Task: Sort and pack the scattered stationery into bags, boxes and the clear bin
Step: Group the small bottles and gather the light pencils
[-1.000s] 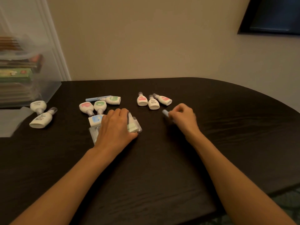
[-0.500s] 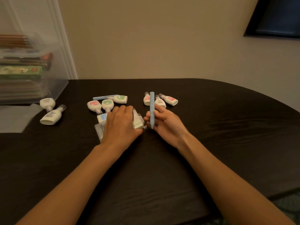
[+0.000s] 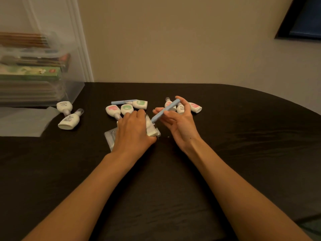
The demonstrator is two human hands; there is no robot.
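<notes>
Your dark oval wooden table [image 3: 243,136] carries everything. The clear plastic bin [image 3: 73,91] stands at its far left corner with flat boxes stacked inside, and a translucent sheet [image 3: 22,122] lies in front of it.

Your left hand [image 3: 133,131] has not moved in the last second. Its fingers are curled over the small clear plastic bag [image 3: 110,139] and grip it against the table, with the mouth turned towards your other hand. White pieces already show inside that end.

Your right hand [image 3: 180,126] has changed. A second ago it was closing on something on the table to the right of the bag. It has since come across, palm up and fingers loosely spread, with the pale blue pen [image 3: 165,111] pinched between thumb and fingers. The pen stood upright half a second ago. It now slants with its lower tip just at the bag's mouth, so it looks about to go in.

Still unpacked:
- white bottle-shaped correction tapes [image 3: 126,108] with pink and green labels, in three loose groups
- a second pale blue pen [image 3: 119,102] lying behind the middle group
</notes>
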